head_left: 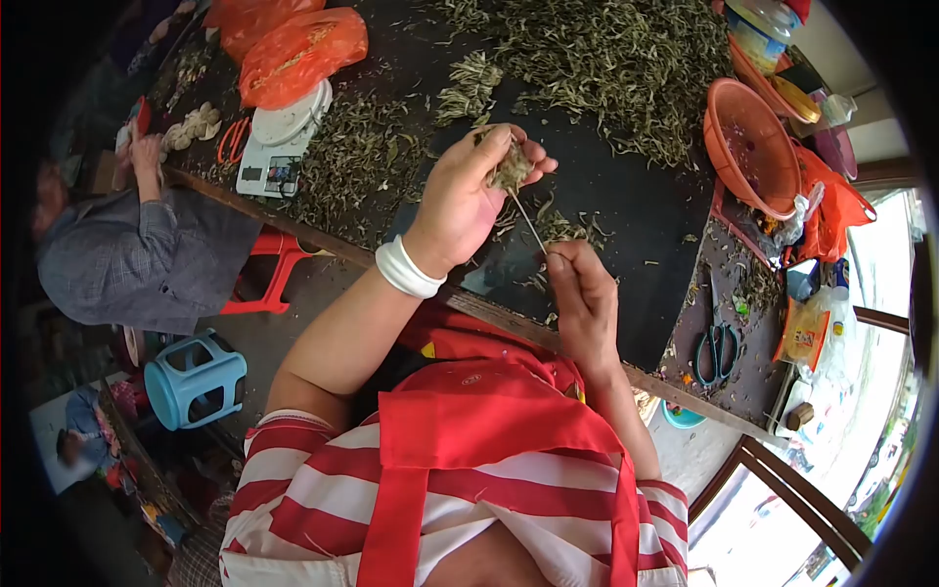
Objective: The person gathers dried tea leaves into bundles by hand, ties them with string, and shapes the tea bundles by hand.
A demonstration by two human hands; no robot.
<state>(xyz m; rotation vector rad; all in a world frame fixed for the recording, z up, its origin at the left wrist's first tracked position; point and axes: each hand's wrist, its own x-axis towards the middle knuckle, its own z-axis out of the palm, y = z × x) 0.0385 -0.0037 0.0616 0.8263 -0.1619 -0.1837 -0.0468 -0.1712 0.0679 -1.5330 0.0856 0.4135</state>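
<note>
The worktop (626, 279), dark and strewn with leaf fragments, extends beneath and beyond both hands. Well to the left of the hands, another person in dark grey clothing (147, 245) sits at the worktop edge. A large heap of dried narrow leaves (621, 64) lies beyond the hands, extending to the right. A light-blue plastic stool (196, 383) stands on the floor, to the left and lower than the hands. An orange plastic basin (722, 137) is positioned to the right of the hands, tilted. A looser spread of dried leaves (362, 147) lies left of the left hand, next to a white scale (256, 174) on which an orange plastic bag (305, 57) rests.

The left hand (462, 196) is half closed, thumb and curled fingers gripping a clump of dried plant material (511, 172). The right hand (587, 298), nearer the body, pinches the lower end of a thin rod between thumb and fingers. Dark-handled scissors (717, 344) lie to the right of the right hand. A small leaf bunch (471, 88) lies just beyond the left hand. A white band (407, 269) encircles the left wrist. The thin rod (529, 222) runs from the right hand's fingertips up to the clump; its depth of entry cannot be determined.
</note>
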